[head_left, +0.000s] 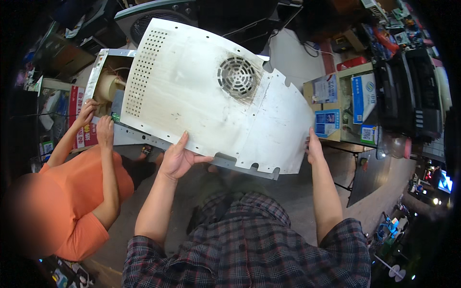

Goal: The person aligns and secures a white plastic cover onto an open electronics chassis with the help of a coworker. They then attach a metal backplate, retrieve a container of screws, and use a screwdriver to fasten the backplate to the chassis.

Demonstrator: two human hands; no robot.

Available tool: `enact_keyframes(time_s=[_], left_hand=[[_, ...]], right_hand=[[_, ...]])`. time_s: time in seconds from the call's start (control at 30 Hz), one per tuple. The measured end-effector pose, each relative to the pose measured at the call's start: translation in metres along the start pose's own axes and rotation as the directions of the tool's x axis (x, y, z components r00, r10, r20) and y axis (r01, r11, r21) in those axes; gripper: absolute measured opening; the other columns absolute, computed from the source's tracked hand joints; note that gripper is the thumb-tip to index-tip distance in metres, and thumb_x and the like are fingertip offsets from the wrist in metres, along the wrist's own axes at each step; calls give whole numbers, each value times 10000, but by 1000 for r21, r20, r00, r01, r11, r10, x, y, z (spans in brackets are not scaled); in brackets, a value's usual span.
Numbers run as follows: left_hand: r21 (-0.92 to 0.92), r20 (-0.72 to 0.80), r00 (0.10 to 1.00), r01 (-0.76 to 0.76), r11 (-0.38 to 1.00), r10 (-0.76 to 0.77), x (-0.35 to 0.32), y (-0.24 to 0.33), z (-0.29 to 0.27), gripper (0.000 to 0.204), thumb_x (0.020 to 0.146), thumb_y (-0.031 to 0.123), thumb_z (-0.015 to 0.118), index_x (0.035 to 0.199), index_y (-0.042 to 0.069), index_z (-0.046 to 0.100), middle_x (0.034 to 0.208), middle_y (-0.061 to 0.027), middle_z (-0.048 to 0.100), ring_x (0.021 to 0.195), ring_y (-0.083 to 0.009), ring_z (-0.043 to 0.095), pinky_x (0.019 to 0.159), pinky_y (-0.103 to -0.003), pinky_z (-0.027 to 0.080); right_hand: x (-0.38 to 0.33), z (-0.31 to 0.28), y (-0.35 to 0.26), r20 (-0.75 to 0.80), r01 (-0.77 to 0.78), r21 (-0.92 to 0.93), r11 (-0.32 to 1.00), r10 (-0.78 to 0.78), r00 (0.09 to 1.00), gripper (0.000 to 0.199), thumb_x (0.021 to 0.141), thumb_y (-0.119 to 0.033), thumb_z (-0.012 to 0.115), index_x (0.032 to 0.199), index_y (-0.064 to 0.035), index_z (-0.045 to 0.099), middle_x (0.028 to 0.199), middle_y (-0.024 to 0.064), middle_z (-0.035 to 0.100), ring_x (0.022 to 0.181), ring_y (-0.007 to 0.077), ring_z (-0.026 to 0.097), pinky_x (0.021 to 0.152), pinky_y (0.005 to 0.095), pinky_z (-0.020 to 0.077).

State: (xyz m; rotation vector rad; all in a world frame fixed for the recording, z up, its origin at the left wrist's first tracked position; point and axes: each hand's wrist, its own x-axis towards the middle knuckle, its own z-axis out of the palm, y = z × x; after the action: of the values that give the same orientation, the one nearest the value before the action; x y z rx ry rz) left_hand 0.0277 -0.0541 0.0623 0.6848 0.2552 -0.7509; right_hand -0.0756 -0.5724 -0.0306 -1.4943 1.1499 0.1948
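Between my two hands I hold a large white sheet-metal panel [192,81], tilted in front of me. It has rows of small holes at its left end, a round slotted vent [236,77] with brown stains around it, and notches along its edges. My left hand [178,161] grips the near edge, thumb on the upper face and the other fingers partly underneath. My right hand [314,148] is closed on the panel's right edge, its fingers partly hidden behind it. Left of the panel is an opened metal appliance casing [98,72] with a cream-coloured round part [106,87] inside.
A co-worker in an orange shirt [91,187] stands at my left, both hands at the casing. Cardboard boxes with blue labels [329,122] and a glass display case [357,79] stand to the right. Black equipment [413,91] is beyond them. Grey floor [307,201] lies below.
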Motion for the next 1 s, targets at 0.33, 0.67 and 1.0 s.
enact_keyframes(time_s=[0.33,0.67,1.0], left_hand=[[78,-253,967,-10,997,30,-17,-9,40,626,1142,362,472,1628,26,264,1611,-224,449,1408,-446,537,1045,-643,556],[-10,-48,993,108,994,-109,56,-93,130,557,1122,350,549,1527,-11,427,1458,-195,592,1294,-369,634,1027,-607,579],[-16,-134,990,-50,999,48,53,-42,137,492,1144,321,494,1555,60,425,1539,-134,544,1359,-310,591,1009,-497,597]], right_hand=[[51,-69,37,-30,-11,405,914,25,999,724,1087,-551,514,1527,25,497,1508,158,586,1323,304,592,1144,422,443],[56,-223,-3,-442,108,348,931,61,895,737,1109,-574,410,1600,-26,422,1613,129,493,1435,325,505,1194,465,402],[24,-204,-91,-343,362,548,754,-192,919,733,1100,-587,448,1579,-33,434,1617,93,484,1441,287,472,1221,412,344]])
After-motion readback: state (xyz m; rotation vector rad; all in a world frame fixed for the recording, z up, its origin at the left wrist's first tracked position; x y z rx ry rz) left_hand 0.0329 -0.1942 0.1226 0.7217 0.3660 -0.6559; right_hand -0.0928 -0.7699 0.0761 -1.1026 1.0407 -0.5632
